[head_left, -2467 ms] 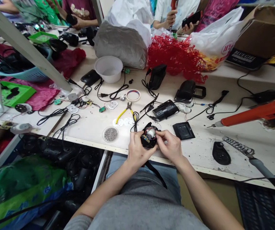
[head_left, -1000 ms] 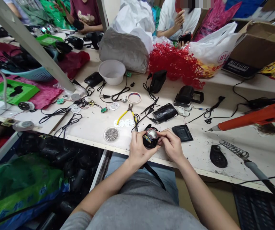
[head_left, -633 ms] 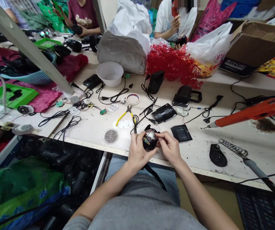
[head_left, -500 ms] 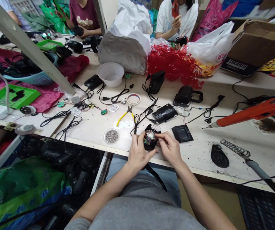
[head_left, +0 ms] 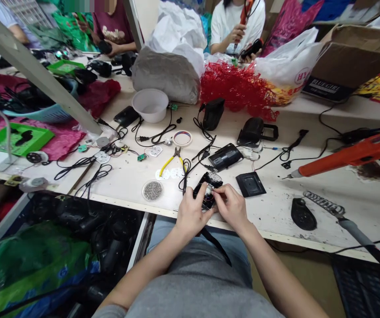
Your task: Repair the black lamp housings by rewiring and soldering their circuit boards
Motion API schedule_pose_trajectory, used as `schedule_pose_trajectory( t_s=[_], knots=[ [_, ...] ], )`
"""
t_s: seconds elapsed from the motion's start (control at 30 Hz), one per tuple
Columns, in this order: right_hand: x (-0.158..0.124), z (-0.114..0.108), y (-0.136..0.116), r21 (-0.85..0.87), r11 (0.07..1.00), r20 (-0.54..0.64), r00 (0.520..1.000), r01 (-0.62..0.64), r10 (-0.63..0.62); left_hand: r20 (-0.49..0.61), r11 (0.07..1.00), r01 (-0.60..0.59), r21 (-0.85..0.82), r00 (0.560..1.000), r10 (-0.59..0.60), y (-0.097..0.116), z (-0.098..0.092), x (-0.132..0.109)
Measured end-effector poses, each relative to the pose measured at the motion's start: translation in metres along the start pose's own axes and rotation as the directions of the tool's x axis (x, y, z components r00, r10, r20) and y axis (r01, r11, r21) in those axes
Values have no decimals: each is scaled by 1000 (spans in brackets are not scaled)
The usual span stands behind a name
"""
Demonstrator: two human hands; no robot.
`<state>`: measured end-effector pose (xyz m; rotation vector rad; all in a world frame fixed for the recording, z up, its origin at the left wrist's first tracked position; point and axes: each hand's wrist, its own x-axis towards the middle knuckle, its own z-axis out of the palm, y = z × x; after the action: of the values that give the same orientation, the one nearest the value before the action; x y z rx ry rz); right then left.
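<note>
Near the bench's front edge, my left hand (head_left: 191,212) is closed around an open black plastic housing (head_left: 199,185). White and metallic parts and thin wires show inside it, partly hidden by my fingers. My right hand (head_left: 232,204) pinches at the housing's right side; what lies between its fingertips is too small to make out. A clear round LED lens (head_left: 214,177) shows at the housing's far end. Yellow-handled cutters (head_left: 174,161) lie beyond my left hand, and a dish of small screws (head_left: 152,191) stands to its left. A square black cover (head_left: 250,183) rests right of my right hand.
An orange electric screwdriver (head_left: 345,155) and a soldering iron (head_left: 358,234) lie at the right. Black lamp housings (head_left: 226,156), cords, a tape roll (head_left: 182,138) and a white bowl (head_left: 150,106) stand farther back. An open drawer (head_left: 87,221) of black parts is at lower left. Co-workers sit opposite.
My right fingertips have shifted slightly left, over the inside of the housing. The housing has tilted a little in my left hand. Opposite, a co-worker's hands have moved with a black part.
</note>
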<state>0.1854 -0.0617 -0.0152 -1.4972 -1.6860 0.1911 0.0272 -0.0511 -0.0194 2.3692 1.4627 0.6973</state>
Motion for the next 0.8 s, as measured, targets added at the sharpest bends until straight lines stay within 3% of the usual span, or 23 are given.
schedule_pose_trajectory(
  t_s=[0.3,0.57,0.8],
  knots=[
    [2,2,3,-29,999,33,999,30,-29,-79,994,-88,69,993,93,-2,3,-2],
    [7,4,3,-69,997,44,999,28,-25,-13,993,-22,117,1000,23,5,-3,-2],
    [11,3,-3,-53,999,59,998,10,-7,-146,978,-207,-19,968,202,-3,-16,3]
  ],
)
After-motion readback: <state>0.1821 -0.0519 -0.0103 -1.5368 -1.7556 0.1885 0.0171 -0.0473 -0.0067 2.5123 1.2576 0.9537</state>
